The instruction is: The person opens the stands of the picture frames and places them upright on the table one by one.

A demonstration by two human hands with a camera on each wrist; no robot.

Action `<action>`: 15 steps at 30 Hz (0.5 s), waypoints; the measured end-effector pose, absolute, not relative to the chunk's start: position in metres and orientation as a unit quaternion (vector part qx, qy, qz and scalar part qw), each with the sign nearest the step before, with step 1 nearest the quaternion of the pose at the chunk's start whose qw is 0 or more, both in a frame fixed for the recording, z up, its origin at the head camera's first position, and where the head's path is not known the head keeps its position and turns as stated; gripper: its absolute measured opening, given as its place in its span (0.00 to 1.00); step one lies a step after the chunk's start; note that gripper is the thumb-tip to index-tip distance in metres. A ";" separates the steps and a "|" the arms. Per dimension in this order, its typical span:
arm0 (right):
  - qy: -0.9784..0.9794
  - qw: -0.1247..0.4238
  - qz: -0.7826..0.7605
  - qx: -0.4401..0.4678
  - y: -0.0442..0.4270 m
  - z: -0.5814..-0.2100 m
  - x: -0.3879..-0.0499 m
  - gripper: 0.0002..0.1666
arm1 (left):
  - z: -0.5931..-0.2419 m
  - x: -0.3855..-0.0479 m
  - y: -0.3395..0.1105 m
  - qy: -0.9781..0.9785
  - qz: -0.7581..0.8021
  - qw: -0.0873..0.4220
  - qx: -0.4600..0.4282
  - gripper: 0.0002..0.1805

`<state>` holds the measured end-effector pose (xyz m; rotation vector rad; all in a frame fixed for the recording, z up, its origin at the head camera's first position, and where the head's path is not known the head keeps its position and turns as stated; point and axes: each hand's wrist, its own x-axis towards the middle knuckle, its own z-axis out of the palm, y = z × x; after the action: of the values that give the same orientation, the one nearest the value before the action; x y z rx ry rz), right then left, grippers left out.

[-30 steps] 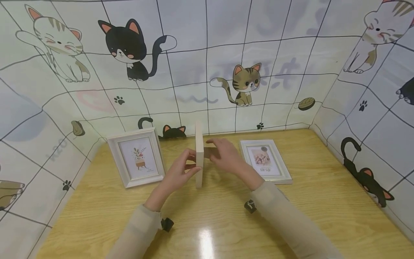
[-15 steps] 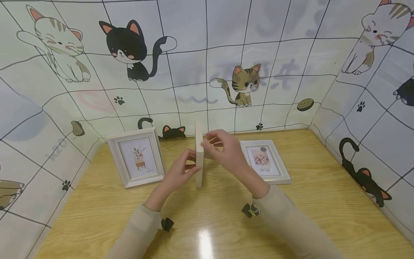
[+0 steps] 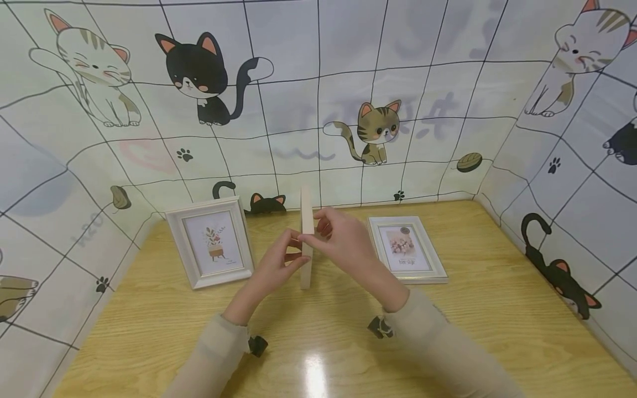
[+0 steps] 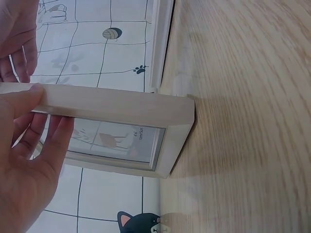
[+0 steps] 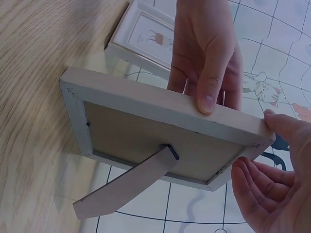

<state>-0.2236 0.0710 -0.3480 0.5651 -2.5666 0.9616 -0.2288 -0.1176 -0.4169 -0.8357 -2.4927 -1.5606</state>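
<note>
Center frame [image 3: 307,221]: pale picture frame, upright on the wood-grain table [image 3: 328,331], edge-on to your head cam, between your hands. Print side faces left, back faces right.
Kickstand [image 5: 129,187]: swung out from the brown backing board [image 5: 131,133]; can't tell if its foot touches the table.
Left grip: your left hand [image 3: 273,264] pinches the frame, thumb on the near edge, fingers on the print side.
Right grip: your right hand [image 3: 345,243] is closed on the frame at the upper corner, thumb on the edge, fingers curled by the back.
Left frame [image 3: 215,243]: white, standing, planter print toward you, well apart from the center one.
Right frame [image 3: 408,249]: white with gold inner line, flat, face up, just past your right hand.
Cuffs: cream sleeves, a small black device [image 3: 257,345] at the left one.
Backdrop: gridded cat-print sheet [image 3: 293,116] behind.
</note>
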 end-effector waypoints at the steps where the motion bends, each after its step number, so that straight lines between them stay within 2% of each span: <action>1: -0.904 0.178 0.333 0.200 0.071 -0.348 -0.224 0.29 | -0.417 -0.229 -0.117 -0.814 -0.511 0.043 -0.274 0.19; 9: -0.906 0.196 0.314 0.206 0.067 -0.346 -0.221 0.24 | -0.419 -0.231 -0.114 -0.811 -0.514 0.062 -0.271 0.19; 15: -0.899 0.213 0.313 0.221 0.068 -0.344 -0.222 0.15 | -0.422 -0.232 -0.114 -0.807 -0.519 0.075 -0.273 0.20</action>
<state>-0.2219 0.0681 -0.3444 0.6148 -2.4947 0.8692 -0.2315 -0.1144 -0.4217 -0.8178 -2.4215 -1.5560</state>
